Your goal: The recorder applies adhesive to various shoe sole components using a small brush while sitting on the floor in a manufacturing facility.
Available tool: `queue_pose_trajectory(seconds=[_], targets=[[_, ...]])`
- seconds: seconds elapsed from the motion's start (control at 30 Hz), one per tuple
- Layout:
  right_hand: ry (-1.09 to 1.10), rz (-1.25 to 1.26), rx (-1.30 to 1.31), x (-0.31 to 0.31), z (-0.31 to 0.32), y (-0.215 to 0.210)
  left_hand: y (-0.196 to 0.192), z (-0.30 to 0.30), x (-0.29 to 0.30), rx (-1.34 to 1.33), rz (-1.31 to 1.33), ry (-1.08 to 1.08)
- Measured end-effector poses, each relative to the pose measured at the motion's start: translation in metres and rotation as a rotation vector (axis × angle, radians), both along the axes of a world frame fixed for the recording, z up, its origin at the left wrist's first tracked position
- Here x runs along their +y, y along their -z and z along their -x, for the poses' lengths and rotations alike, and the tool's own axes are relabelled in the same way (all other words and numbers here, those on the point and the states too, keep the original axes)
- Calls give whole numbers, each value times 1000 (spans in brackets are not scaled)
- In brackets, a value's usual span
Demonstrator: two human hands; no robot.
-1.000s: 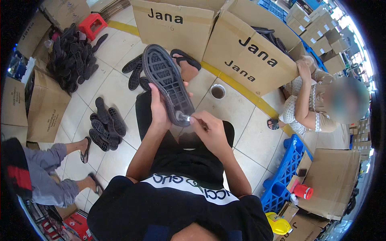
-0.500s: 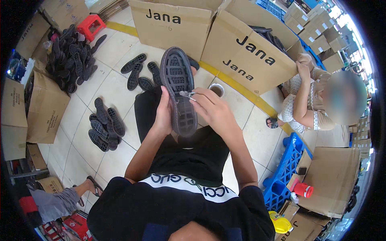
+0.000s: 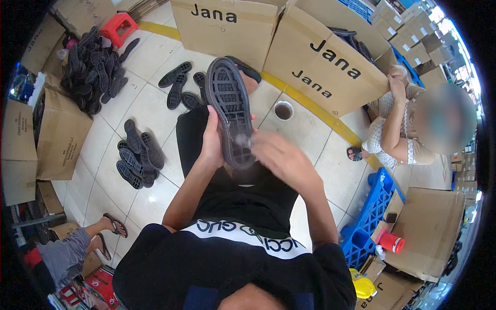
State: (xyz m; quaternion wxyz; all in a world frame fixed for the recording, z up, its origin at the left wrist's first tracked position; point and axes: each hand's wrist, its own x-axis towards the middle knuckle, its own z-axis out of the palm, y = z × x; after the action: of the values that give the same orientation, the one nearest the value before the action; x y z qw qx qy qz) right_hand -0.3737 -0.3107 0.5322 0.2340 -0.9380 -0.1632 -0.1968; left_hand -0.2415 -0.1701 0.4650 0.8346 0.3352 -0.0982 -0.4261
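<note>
A dark shoe sole (image 3: 226, 88), its gridded hollow side up, is held over my lap. My left hand (image 3: 212, 138) is closed on its left edge, thumb along the rim. At the lower part of the sole, my right hand (image 3: 283, 157) is smeared by motion. A small pale-tipped brush (image 3: 244, 140) is pinched in it; the tip is over the sole's hollow near the heel end, blurred. The sole looks shiny and wet there. To the right on the tiles stands a white cup (image 3: 283, 110) of brown liquid.
Loose soles (image 3: 138, 155) lie in groups on the floor, with a large heap (image 3: 93, 72) by a red stool (image 3: 119, 31). Cardboard boxes (image 3: 310, 64) stand ahead. A co-worker (image 3: 400, 119) sits at the right, beyond a blue pallet (image 3: 369, 217). Another person's foot (image 3: 114, 225) is at lower left.
My right hand has brought the brush down the sole from its middle toward the near end. My left hand keeps its hold. The whole view has shifted slightly.
</note>
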Motion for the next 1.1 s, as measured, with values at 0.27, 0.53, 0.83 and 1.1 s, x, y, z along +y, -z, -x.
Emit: queue_pose_trajectory(seconds=[0.27, 0.53, 0.83, 1.1], targets=[[-57, 99, 73, 8, 18, 28, 2, -11, 0, -37, 6, -50], [93, 172, -71, -10, -1, 29, 5, -5, -22, -19, -31, 25], [512, -306, -85, -48, 91, 28, 69, 14, -106, -12, -297, 145], [1331, -835, -100, -62, 245, 128, 207, 175, -275, 199, -486, 527]])
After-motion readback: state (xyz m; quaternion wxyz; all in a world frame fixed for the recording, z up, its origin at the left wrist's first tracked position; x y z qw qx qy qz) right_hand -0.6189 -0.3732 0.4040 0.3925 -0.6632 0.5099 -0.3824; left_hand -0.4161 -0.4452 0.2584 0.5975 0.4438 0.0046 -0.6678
